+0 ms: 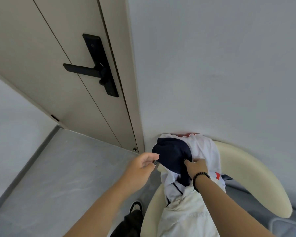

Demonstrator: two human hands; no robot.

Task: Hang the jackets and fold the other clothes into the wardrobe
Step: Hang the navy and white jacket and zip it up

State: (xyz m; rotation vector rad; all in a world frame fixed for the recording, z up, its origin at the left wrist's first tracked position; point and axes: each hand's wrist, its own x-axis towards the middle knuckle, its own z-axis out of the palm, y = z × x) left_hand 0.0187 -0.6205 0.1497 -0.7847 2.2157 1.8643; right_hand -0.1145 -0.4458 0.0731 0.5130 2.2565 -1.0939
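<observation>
Both hands are on the white-and-navy jacket (200, 151), draped over the cream chair (256, 175): the left hand (143, 162) pinches a small dark tab at its edge (a zip pull, perhaps), the right hand (196, 166) grips the navy part.

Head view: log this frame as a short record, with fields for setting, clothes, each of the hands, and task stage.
setting: closed door with black handle, white wall, grey floor
clothes: pile of white garments with a navy garment on top, heaped on a cream chair
left hand: pinches the navy garment's edge
right hand: grips the navy garment
task stage: picking from the pile; no wardrobe in view
</observation>
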